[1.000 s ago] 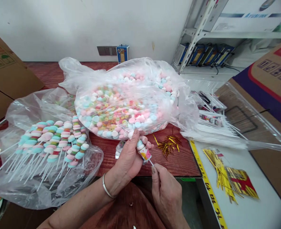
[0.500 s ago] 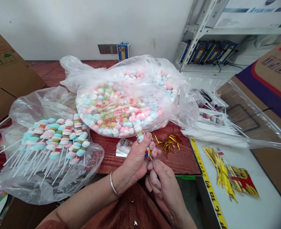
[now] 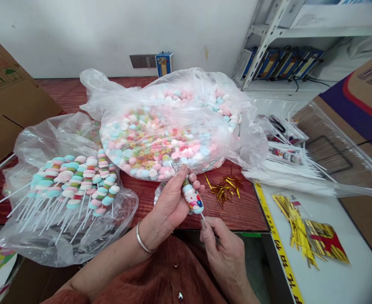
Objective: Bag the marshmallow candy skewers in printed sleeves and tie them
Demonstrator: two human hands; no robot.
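A marshmallow skewer (image 3: pixel 193 199) in a clear printed wrapper lies across my left hand (image 3: pixel 172 199), whose fingers and thumb close round its upper part. The wrapper's printed end sticks out above the thumb. Below, the white stick is pinched between thumb and fingertips of my right hand (image 3: pixel 221 242). Short gold twist ties (image 3: pixel 225 189) are scattered on the table just right of my left hand. Behind that hand, a stack of clear wrappers (image 3: pixel 158 192) is mostly covered. To the left, many unwrapped marshmallow skewers (image 3: pixel 78 179) rest on a plastic bag.
Large clear bags of marshmallows and gummy rings (image 3: pixel 160 139) fill the back of the red-brown table (image 3: pixel 141 217). White sticks (image 3: pixel 295 164) and longer gold ties (image 3: pixel 296 228) lie at right. Cardboard boxes (image 3: pixel 12 80) flank both sides; a metal shelf (image 3: pixel 263 46) stands behind.
The wrapped skewer now shows more fully between my hands. My left hand has shifted slightly left, while my right hand has moved a little down and right along the stick.
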